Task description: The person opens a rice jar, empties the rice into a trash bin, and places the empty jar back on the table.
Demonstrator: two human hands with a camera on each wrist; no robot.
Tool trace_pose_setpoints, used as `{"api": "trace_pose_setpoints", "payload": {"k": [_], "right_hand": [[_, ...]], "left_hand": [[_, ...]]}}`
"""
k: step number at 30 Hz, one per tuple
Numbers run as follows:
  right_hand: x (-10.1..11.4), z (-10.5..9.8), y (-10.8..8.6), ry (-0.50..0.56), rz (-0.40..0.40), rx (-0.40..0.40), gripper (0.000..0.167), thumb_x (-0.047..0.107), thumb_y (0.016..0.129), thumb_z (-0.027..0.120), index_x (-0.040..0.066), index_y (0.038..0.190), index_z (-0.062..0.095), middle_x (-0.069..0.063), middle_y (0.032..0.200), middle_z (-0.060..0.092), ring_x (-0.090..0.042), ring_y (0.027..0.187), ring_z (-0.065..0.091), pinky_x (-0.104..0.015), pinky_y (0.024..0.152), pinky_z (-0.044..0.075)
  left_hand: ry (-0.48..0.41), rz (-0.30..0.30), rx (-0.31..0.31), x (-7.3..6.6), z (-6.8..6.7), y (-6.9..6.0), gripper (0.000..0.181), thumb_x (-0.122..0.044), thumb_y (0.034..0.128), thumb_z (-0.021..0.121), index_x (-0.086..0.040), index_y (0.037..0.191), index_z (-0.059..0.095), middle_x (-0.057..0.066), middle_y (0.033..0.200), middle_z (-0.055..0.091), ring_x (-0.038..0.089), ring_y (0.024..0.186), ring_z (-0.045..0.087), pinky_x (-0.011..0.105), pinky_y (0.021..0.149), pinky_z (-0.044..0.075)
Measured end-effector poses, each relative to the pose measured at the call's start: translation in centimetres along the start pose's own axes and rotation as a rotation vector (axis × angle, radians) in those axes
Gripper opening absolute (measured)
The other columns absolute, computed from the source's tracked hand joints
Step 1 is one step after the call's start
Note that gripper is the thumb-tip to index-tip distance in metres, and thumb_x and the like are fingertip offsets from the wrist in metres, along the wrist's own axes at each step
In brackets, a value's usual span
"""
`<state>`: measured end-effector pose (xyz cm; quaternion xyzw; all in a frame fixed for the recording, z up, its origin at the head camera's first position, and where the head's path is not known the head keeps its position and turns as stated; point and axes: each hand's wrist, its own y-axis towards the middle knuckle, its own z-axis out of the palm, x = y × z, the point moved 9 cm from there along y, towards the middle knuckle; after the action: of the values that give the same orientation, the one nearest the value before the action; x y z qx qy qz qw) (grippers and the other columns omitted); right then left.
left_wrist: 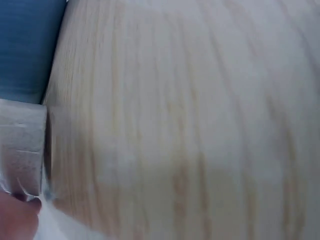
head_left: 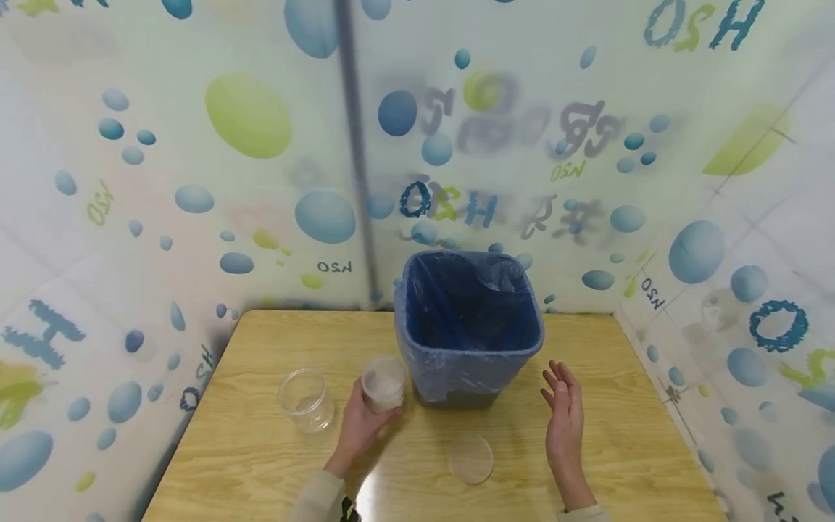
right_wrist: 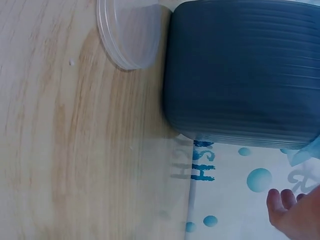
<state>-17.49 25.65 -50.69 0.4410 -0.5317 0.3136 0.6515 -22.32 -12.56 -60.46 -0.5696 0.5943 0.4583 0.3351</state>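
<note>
My left hand grips a small clear plastic tub with whitish contents, just left of the bin. In the left wrist view, the tub's whitish side shows beside a fingertip. To the left, a second clear plastic tub stands on the table without a lid. My right hand is raised to the right of the bin, fingers loosely extended and holding nothing. Between the hands a round clear lid lies flat on the table; the right wrist view shows the lid too.
A bin lined with a blue plastic bag stands at the back centre of the wood-grain table. Behind and on both sides rise curtains printed with bubbles and lettering. A tiny white crumb lies near the lid.
</note>
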Motion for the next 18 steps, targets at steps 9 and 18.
{"api": "trace_pose_setpoints", "payload": {"k": [9, 18], "right_hand": [[2.6, -0.5, 0.3, 0.004, -0.07, 0.006, 0.047, 0.022, 0.114, 0.036, -0.004, 0.154, 0.038, -0.021, 0.152, 0.047, -0.012, 0.131, 0.054, -0.017, 0.1, 0.046], [6.7, -0.8, 0.8, 0.021, -0.234, 0.037, 0.043, 0.009, 0.112, 0.036, -0.005, 0.153, 0.041, -0.02, 0.151, 0.049, -0.015, 0.132, 0.056, -0.017, 0.102, 0.047]], "left_hand": [[-0.063, 0.046, -0.068, -2.6, -1.9, -0.2, 0.092, -0.011, 0.0704, 0.093, 0.005, 0.145, 0.042, 0.03, 0.135, 0.057, 0.048, 0.121, 0.058, 0.063, 0.102, 0.047], [-0.015, 0.188, -0.162, -7.2, -4.6, -0.1, 0.091, -0.016, 0.0645, 0.097, -0.003, 0.141, 0.049, 0.017, 0.128, 0.06, 0.032, 0.114, 0.06, 0.055, 0.095, 0.05]]}}
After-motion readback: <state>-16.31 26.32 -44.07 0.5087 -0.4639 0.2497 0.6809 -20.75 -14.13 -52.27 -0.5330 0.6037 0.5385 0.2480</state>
